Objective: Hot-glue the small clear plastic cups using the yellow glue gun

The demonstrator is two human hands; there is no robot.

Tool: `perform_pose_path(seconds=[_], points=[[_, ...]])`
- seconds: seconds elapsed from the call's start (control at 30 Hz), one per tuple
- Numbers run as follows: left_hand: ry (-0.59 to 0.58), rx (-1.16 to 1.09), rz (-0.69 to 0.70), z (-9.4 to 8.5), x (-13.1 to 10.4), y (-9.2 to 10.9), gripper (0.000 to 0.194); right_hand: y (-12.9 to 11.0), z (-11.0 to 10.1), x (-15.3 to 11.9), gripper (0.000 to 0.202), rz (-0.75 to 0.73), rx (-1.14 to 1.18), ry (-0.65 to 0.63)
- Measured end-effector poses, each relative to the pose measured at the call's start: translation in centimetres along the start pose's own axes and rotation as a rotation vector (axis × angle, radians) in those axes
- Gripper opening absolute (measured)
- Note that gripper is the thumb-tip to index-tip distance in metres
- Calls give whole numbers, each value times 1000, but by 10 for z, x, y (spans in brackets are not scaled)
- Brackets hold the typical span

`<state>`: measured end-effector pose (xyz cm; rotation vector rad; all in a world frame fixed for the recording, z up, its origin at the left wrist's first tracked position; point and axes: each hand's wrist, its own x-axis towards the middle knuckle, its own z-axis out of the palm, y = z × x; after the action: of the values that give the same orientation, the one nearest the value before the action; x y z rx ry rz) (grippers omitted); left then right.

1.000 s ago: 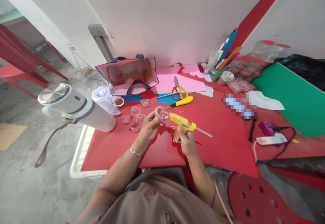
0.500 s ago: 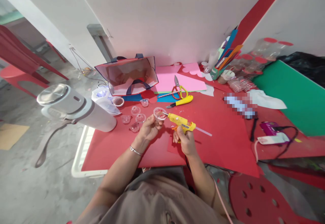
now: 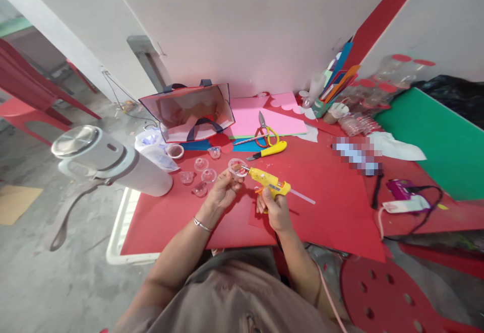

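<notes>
My left hand is closed on a small clear plastic cup, fingers at its lower left side. In my right hand is a yellow glue gun, gripped by its handle, with a clear glue stick poking out of its back. The metal nozzle points left and reaches the cup's rim; whether it touches cannot be made out. Several more clear cups lie on the red tabletop left of my left hand. Beyond the glue gun lies a yellow-handled cutter.
Scissors rest near pink sheets. An open bag stands at the back. A big white tumbler is at the left. On the right are a green board, a purple object and clear jars with red lids.
The whole view has shifted very slightly. Both hands keep their hold on the cup and the glue gun, and the nozzle stays at the cup's rim.
</notes>
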<state>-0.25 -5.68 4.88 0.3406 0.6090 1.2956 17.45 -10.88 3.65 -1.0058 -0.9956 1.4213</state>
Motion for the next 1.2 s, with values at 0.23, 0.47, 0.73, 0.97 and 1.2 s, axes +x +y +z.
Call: perform_pose_path(seconds=[0.23,0.47,0.73,0.97,1.2], points=[[-1,48,130,-2,4,-3,52,2,6,-3,55,21,7,-6],[66,157,284,0,7,-8,52,-2,6,-4,56,37,1,30],[77,181,306,3,7,-5,52,3,9,-6,56,24,21,39],[45,134,218,1,3,-5,54,0,2,0,54,6,-10,63],[-58,51,42,-3,0,-1,58,-1,2,1,52,-13,6,57]])
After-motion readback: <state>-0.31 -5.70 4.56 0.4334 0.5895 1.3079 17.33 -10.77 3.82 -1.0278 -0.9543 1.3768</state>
